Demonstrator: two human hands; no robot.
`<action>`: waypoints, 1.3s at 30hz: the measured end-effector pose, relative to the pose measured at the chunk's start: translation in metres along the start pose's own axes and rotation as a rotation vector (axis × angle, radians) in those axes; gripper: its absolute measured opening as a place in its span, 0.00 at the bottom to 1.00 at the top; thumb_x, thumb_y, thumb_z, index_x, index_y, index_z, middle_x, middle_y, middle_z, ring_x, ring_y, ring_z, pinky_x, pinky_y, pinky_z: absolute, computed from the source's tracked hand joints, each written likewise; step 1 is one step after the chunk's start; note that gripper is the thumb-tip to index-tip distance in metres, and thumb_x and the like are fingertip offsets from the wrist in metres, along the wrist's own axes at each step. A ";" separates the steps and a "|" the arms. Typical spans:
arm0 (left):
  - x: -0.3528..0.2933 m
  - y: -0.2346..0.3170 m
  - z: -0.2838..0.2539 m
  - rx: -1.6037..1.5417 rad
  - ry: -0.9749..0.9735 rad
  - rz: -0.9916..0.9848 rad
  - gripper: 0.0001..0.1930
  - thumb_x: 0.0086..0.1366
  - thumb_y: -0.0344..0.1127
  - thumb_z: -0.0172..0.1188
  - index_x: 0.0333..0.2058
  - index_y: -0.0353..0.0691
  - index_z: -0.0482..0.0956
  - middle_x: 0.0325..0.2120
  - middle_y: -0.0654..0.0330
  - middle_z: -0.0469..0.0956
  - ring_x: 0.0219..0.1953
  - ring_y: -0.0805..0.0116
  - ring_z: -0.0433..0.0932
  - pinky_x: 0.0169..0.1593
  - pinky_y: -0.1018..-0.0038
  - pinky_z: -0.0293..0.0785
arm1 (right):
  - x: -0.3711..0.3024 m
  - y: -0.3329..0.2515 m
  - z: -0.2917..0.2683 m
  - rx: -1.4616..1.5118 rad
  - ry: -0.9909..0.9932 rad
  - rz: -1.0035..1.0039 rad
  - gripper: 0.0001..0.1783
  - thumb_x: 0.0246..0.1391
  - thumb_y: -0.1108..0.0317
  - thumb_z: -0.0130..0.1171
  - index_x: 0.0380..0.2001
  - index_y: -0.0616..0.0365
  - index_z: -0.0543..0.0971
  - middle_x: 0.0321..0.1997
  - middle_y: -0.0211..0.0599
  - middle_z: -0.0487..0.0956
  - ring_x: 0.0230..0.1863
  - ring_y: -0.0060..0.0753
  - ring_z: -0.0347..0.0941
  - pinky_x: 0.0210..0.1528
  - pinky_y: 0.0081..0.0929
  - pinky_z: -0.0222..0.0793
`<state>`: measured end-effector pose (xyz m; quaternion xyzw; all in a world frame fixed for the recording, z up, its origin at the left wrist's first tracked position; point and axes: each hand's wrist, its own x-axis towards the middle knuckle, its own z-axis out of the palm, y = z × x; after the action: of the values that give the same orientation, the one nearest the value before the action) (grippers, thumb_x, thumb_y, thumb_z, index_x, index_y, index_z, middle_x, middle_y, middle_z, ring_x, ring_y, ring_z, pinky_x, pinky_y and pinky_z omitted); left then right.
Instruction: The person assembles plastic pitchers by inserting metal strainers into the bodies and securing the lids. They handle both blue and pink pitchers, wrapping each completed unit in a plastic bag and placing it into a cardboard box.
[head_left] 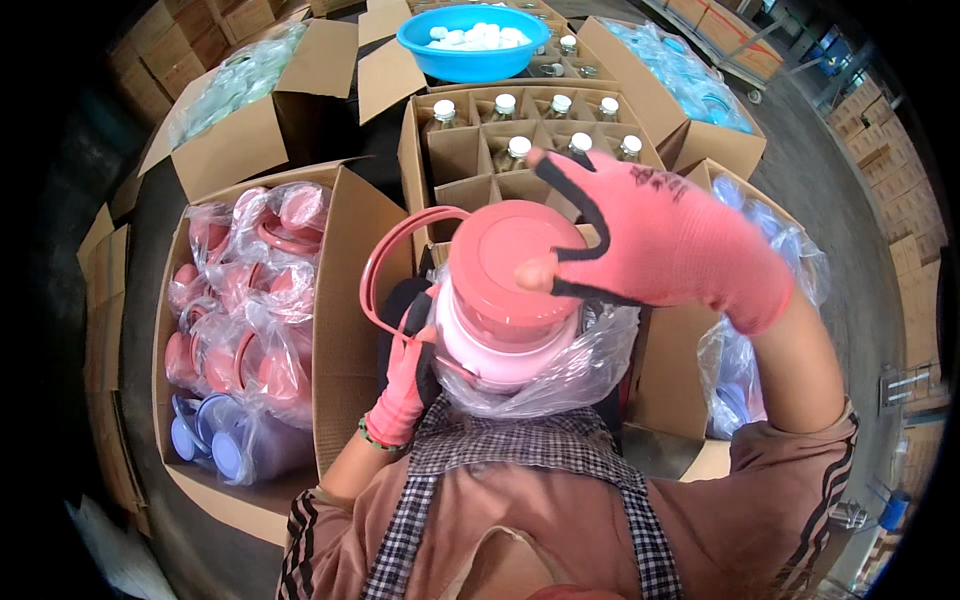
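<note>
From my distant seat I see first the large left box [365, 250], standing open, with packed pink jugs [240, 285] and, at its near end, purple jugs [240, 450]. Ahead is the middle box [455, 160], divided by cardboard into compartments, and some of these hold glass bottles with white caps. At my right there is another open box [665, 380], with purplish things in clear plastic. A blue basin [470, 72] sits beyond the bottles. Before me, in front of the checked apron [530, 445], is the pink jug [510, 290], between the left and the right box. Its lid is on, its handle points to the left, and a clear plastic bag [560, 392] gathers around its lower part. My right hand [670, 235], in a pink glove, is above the right side of the lid with fingers spread apart; whether a fingertip touches the lid, I cannot tell. My left hand [405, 370], gloved too, has its fingers closed on the jug at the handle side. Smallest are the white pieces [480, 38] heaped in the basin.
</note>
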<state>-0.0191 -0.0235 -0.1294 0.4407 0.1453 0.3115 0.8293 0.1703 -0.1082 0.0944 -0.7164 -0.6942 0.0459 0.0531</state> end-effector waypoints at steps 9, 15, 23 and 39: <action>0.007 0.051 -0.001 0.350 0.118 0.140 0.13 0.56 0.39 0.53 0.36 0.36 0.72 0.38 0.57 0.71 0.42 0.68 0.68 0.47 0.72 0.62 | -0.086 0.028 -0.010 0.104 0.400 0.303 0.15 0.48 0.69 0.49 0.40 0.62 0.72 0.31 0.35 0.75 0.36 0.28 0.71 0.40 0.23 0.64; 0.006 0.083 0.027 0.510 0.191 0.119 0.14 0.56 0.30 0.53 0.41 0.33 0.68 0.34 0.61 0.71 0.38 0.72 0.69 0.42 0.77 0.64 | -0.257 0.126 0.066 -0.067 0.542 1.264 0.33 0.44 0.44 0.51 0.43 0.63 0.67 0.42 0.54 0.69 0.48 0.50 0.64 0.46 0.36 0.60; 0.002 0.078 0.012 0.761 0.044 0.225 0.26 0.51 0.40 0.59 0.45 0.33 0.62 0.44 0.57 0.62 0.46 0.66 0.63 0.51 0.70 0.59 | -0.341 0.084 0.209 -0.067 0.072 1.501 0.43 0.30 0.50 0.64 0.49 0.63 0.62 0.50 0.52 0.60 0.54 0.54 0.53 0.56 0.44 0.49; -0.016 0.015 0.023 1.524 -0.412 1.088 0.35 0.45 0.24 0.60 0.52 0.42 0.53 0.43 0.42 0.60 0.37 0.50 0.66 0.36 0.57 0.66 | -0.346 0.134 0.206 -0.088 0.648 1.255 0.16 0.44 0.61 0.54 0.33 0.62 0.71 0.34 0.47 0.71 0.40 0.48 0.66 0.42 0.39 0.61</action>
<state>-0.0252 -0.0420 -0.1044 0.9150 -0.0644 0.3920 0.0707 0.2630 -0.4557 -0.1308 -0.9604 -0.1005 -0.1756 0.1917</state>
